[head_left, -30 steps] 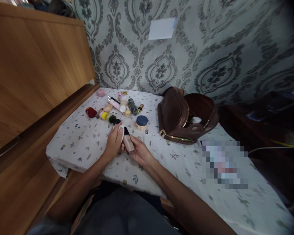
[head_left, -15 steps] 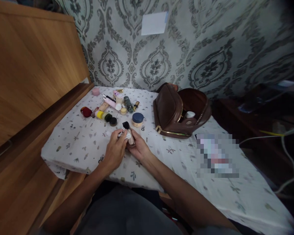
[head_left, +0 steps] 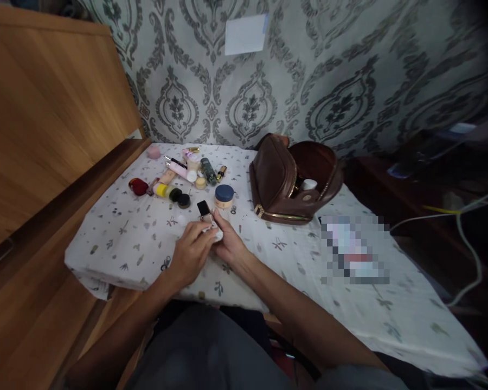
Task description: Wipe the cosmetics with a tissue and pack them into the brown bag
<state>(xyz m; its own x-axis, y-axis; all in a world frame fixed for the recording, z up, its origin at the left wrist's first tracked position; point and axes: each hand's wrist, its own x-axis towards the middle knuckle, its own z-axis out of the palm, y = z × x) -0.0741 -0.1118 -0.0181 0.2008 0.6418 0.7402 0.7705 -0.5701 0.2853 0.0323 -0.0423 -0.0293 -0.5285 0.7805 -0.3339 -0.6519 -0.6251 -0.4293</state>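
Observation:
My right hand (head_left: 231, 241) is closed around a small bottle with a black cap (head_left: 203, 208), held tilted above the front part of the table. The bottle looks like liquid foundation, though fingers cover most of its body. Pressed against it is a crumpled white tissue (head_left: 218, 234), pinched in the fingers of my left hand (head_left: 192, 250). Just beyond my hands stands a jar with a blue lid (head_left: 224, 195). To its left lies a round black-lidded pot (head_left: 184, 201), beside a yellow-banded tube (head_left: 161, 189).
A brown zippered bag (head_left: 274, 176) gapes on the right, a white-lidded item (head_left: 308, 184) inside. Behind the jar lie a green bottle (head_left: 208, 171), a pink tube (head_left: 178, 170) and a red sponge (head_left: 139, 187). A wooden panel (head_left: 61, 97) borders the left; a blurred-out item (head_left: 353, 252) lies right.
The bottle has turned in my right hand and its cap now leans left. The tissue and left fingers have slid lower along it. The whole view has shifted slightly.

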